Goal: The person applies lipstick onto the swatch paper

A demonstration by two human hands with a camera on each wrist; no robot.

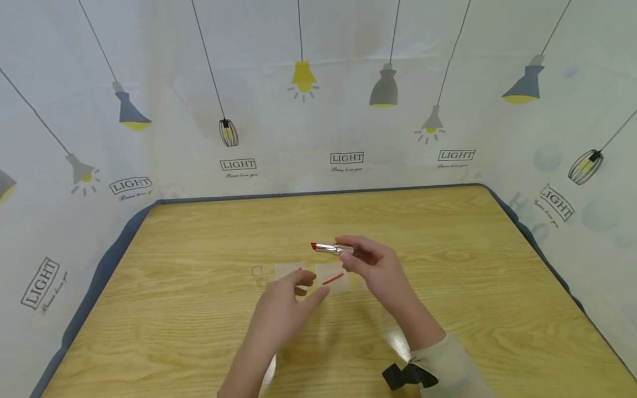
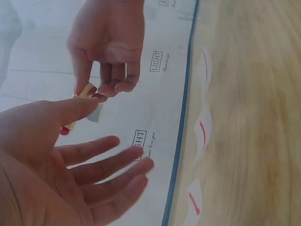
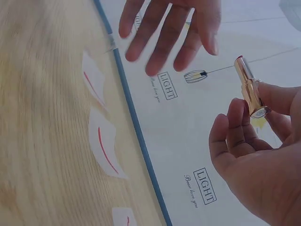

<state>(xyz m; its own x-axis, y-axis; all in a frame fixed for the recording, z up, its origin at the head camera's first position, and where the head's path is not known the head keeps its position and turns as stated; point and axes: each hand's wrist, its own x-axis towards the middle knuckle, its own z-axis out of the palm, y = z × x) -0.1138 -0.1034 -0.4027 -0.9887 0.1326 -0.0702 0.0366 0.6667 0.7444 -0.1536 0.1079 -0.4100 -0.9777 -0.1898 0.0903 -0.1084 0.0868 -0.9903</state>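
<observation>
An uncapped lipstick [image 1: 325,248] with a red tip and shiny metallic tube is pinched between the thumb and fingers of my right hand [image 1: 375,271]. Its tip points left, above the table. My left hand [image 1: 286,307] holds nothing; its fingers are spread and relaxed in the left wrist view. Below the hands lie small white paper pieces, one [image 1: 332,278] carrying a red stroke, another [image 1: 288,269] partly hidden by the left hand. From the right wrist, three such papers show red strokes, the middle paper [image 3: 109,150] most fully.
A small clear piece [image 1: 256,271] sits left of the papers on the wood-grain table [image 1: 199,331]. Behind and beside the table hangs a pale backdrop [image 1: 278,127] printed with lamps, its dark blue edging along the tabletop. A black bow [image 1: 409,376] is at the right sleeve.
</observation>
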